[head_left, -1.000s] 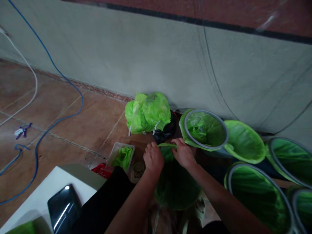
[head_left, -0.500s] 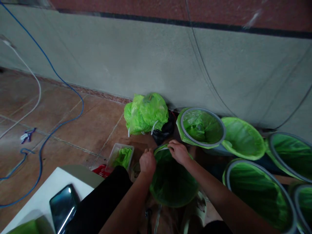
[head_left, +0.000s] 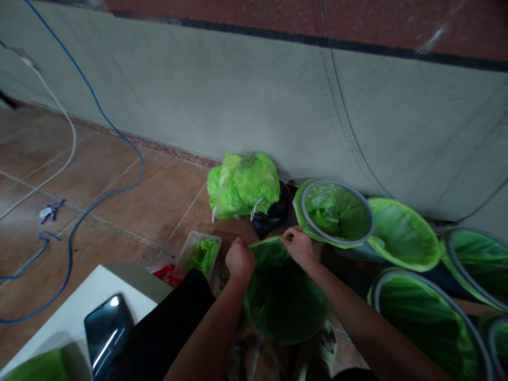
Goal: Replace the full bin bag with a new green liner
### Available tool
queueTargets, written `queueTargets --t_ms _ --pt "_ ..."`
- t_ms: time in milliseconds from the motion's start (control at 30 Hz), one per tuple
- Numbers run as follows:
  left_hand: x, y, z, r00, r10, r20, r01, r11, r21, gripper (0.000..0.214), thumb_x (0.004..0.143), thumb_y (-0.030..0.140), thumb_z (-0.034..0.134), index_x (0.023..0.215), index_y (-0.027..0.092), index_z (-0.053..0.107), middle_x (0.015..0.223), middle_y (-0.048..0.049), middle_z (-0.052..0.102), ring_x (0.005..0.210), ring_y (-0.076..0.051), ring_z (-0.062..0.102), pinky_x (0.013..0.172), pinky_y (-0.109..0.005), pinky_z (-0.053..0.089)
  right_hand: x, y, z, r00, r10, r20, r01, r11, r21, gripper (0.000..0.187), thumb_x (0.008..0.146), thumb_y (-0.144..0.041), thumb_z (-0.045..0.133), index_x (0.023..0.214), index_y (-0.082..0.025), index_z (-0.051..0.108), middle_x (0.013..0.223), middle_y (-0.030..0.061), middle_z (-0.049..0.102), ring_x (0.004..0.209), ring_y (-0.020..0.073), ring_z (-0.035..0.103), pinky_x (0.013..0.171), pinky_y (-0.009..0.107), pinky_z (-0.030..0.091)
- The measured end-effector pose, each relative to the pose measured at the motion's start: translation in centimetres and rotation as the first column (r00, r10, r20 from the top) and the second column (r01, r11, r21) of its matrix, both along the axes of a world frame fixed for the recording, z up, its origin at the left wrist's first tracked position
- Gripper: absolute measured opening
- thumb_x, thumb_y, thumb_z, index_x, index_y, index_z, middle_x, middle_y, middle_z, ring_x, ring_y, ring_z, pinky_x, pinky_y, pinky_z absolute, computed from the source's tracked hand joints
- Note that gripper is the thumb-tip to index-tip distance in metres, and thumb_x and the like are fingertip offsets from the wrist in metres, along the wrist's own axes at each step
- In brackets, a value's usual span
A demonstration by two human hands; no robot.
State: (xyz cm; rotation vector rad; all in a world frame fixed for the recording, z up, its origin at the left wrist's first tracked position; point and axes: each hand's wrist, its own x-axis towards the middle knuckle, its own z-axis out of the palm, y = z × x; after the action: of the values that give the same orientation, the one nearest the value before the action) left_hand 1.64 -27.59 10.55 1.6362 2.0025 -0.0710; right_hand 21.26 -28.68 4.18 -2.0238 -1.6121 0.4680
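A round green mesh basket [head_left: 283, 301] sits low in front of me, between my arms. My left hand [head_left: 239, 261] is closed on its far rim at the left. My right hand [head_left: 299, 246] pinches the same rim further right, and the green edge is stretched taut between the two hands. Just beyond the hands lie a tied bundle of bright green bags [head_left: 243, 185] and a black bag [head_left: 273, 216] against the wall.
Several more green baskets with grey hoops [head_left: 337, 211] line the wall to the right. A clear tray of green material [head_left: 197, 255] and a red item [head_left: 166, 274] lie left of my hands. A phone [head_left: 106, 333] rests on a white surface [head_left: 59, 323]. Blue [head_left: 119, 132] and white [head_left: 59, 164] cables cross the tiled floor.
Both hands stayed on the basket rim and shifted slightly along it; the rim's edge between them is now pulled tighter. The view moved a little.
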Motion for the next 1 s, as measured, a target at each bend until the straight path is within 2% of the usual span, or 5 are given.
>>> queueTargets --t_ms 167,433,667,800,1000 --pt "-0.2 0.0 -0.7 0.997 -0.056 -0.058 0.058 0.998 0.037 0.031 0.091 0.007 0.038 0.105 0.016 0.064 0.109 -0.0105 0.067 0.098 -0.021 0.067 0.076 -0.027 0.048 -1.5 0.6 0.3 0.99 -0.083 0.11 0.083 0.997 0.008 0.015 0.075 -0.01 0.055 0.071 -0.022 0.062 0.078 0.0023 0.063 0.072 0.0165 0.059 0.071 0.027 0.045" --pt "-0.5 -0.9 -1.6 0.975 -0.205 -0.088 0.206 0.978 0.008 0.038 0.094 0.008 0.034 0.105 0.015 0.07 0.111 -0.0126 0.066 0.109 -0.022 0.061 0.084 -0.027 0.049 -0.9 -0.8 0.6 0.989 0.105 0.099 -0.104 0.994 -0.015 0.027 0.086 -0.01 0.048 0.087 -0.02 0.073 0.109 0.0084 0.067 0.094 0.0186 0.067 0.089 0.032 0.051" --pt "0.1 -0.4 1.3 0.974 -0.213 -0.084 0.208 0.976 -0.062 0.03 0.088 0.009 0.046 0.101 0.01 0.073 0.113 -0.0164 0.068 0.116 -0.026 0.061 0.09 -0.029 0.049 0.8 -1.9 0.2 0.985 0.1 0.139 -0.098 0.995 -0.019 0.028 0.086 -0.013 0.05 0.095 -0.021 0.076 0.123 0.0103 0.066 0.11 0.022 0.065 0.099 0.039 0.05" --pt "0.4 0.8 2.3 0.983 -0.178 -0.035 0.179 0.983 0.036 0.029 0.091 0.015 0.046 0.101 0.013 0.073 0.109 -0.0134 0.07 0.109 -0.023 0.063 0.092 -0.029 0.047 1.3 -2.3 1.1 0.972 0.142 0.186 -0.147 0.989 0.01 0.027 0.084 -0.014 0.054 0.096 -0.02 0.076 0.128 0.0107 0.065 0.114 0.024 0.063 0.105 0.043 0.045" --pt "1.5 2.1 0.5 0.968 -0.224 0.116 0.195 0.955 0.223 0.031 0.098 0.023 0.042 0.114 0.021 0.069 0.113 -0.0065 0.071 0.108 -0.019 0.063 0.095 -0.026 0.044 1.1 -0.4 3.2 0.984 0.088 0.157 -0.1 0.993 0.067 0.028 0.095 -0.028 0.05 0.082 -0.022 0.074 0.093 0.0069 0.074 0.088 0.0198 0.066 0.089 0.033 0.047"
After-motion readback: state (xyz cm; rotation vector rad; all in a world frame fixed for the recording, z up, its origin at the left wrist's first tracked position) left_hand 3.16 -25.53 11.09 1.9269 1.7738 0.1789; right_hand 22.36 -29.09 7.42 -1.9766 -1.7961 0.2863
